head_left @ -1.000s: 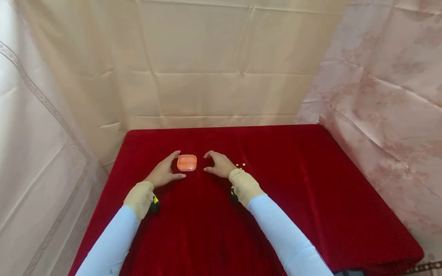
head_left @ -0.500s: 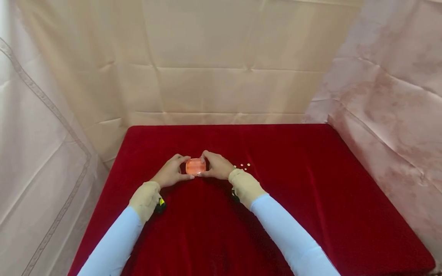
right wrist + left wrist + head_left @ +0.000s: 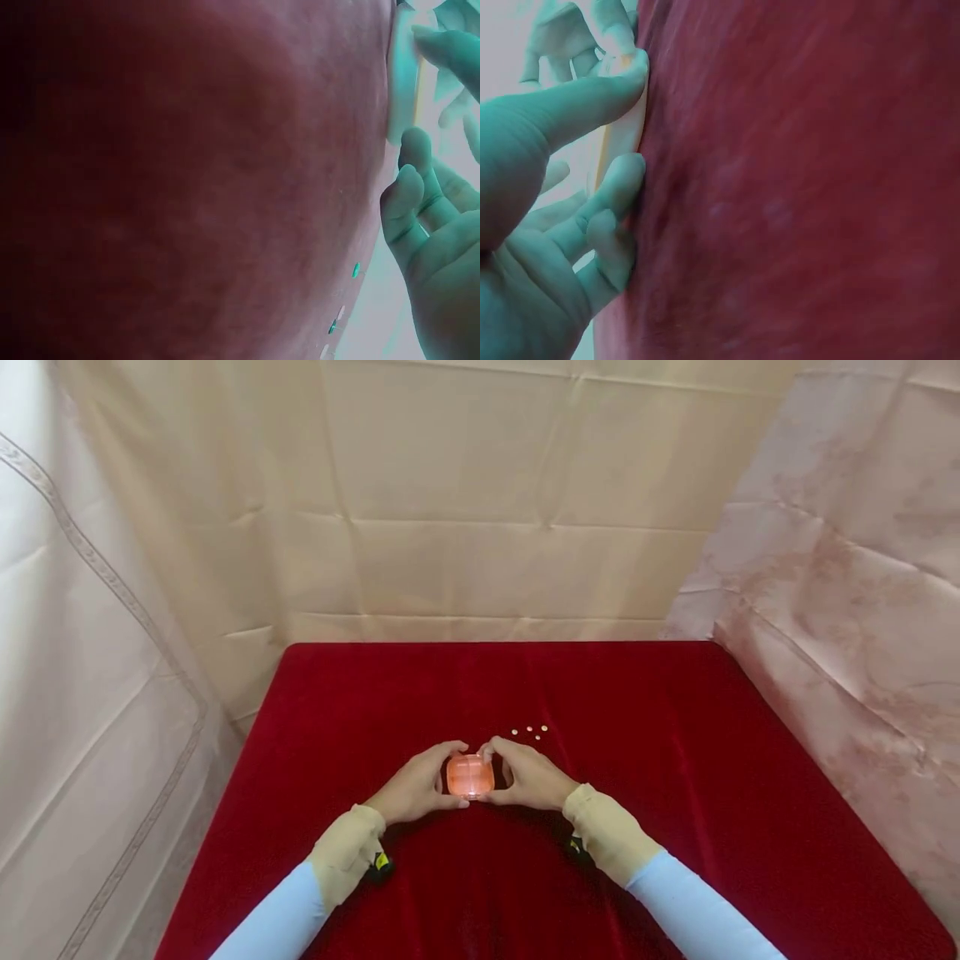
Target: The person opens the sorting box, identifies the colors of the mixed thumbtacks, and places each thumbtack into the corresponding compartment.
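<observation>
A small translucent orange box [image 3: 470,777] with rounded corners lies between both hands over the red cloth. My left hand [image 3: 416,785] holds its left side, thumb at the near edge and fingers at the far edge. On the opposite side, my right hand [image 3: 536,777] grips it the same way, with a fingertip over the far right corner. The left wrist view shows the box [image 3: 626,127] edge-on, low over the cloth, partly hidden by the left thumb. In the right wrist view, the box [image 3: 403,90] appears at the top right beside the fingers.
Several small pale round pieces [image 3: 529,728] lie on the cloth just beyond the right hand. The red-covered table [image 3: 720,827] stretches to both sides. A beige curtain [image 3: 465,527] hangs behind its far edge, and pinkish drapes [image 3: 840,577] flank the right.
The right hand has come to the box and taken hold of it alongside the left. Both hands have brought the box rightward and nearer, leaving the small round pieces more exposed.
</observation>
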A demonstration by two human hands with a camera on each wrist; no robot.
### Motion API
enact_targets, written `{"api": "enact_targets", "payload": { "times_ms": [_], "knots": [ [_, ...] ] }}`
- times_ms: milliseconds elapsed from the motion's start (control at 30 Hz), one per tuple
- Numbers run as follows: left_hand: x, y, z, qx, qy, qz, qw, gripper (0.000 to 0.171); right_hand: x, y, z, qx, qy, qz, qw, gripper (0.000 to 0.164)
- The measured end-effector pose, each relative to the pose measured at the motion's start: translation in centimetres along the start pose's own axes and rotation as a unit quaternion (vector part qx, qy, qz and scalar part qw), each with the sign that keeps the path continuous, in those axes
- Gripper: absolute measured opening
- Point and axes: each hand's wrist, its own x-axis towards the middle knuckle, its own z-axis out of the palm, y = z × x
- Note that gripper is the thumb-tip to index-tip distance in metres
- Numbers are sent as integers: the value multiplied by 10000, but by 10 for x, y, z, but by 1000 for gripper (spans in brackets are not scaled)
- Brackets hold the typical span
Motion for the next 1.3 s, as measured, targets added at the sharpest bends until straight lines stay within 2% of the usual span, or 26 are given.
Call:
{"api": "enact_targets", "payload": {
  "times_ms": [133, 333, 567, 700, 867, 1000, 1167, 1233, 1300],
  "knots": [
    [-3, 1, 4, -312, 107, -58, 9994, 83, -5, 0, 1, -222, 26, -120, 9997, 41],
    [2, -5, 0, -445, 240, 44, 9987, 86, -1, 4, 2, -540, 160, -239, 9981, 37],
    [1, -12, -1, -578, 331, -87, 9977, 81, 6, 2, 4, -518, 167, -27, 9985, 38],
    [-1, -15, 0, -630, 356, -289, 9970, 82, 7, 1, 3, -442, 120, -16, 9990, 40],
    [0, -17, 1, -860, 402, -339, 9949, 87, 8, 0, -2, 0, 22, -45, 10000, 34],
    [2, -17, 0, -1047, 381, -405, 9929, 93, 11, 0, -9, 313, -139, 234, 9991, 29],
    [2, -15, -2, -1260, 244, -678, 9894, 103, 17, 4, -16, 1256, -449, 622, 9891, 22],
    [3, -13, -2, -1325, 200, -720, 9884, 105, 21, 6, -18, 1547, -392, 724, 9845, 20],
    [6, -12, -3, -1344, 236, -723, 9880, 105, 26, 7, -21, 1580, -217, 791, 9840, 25]
  ]
}}
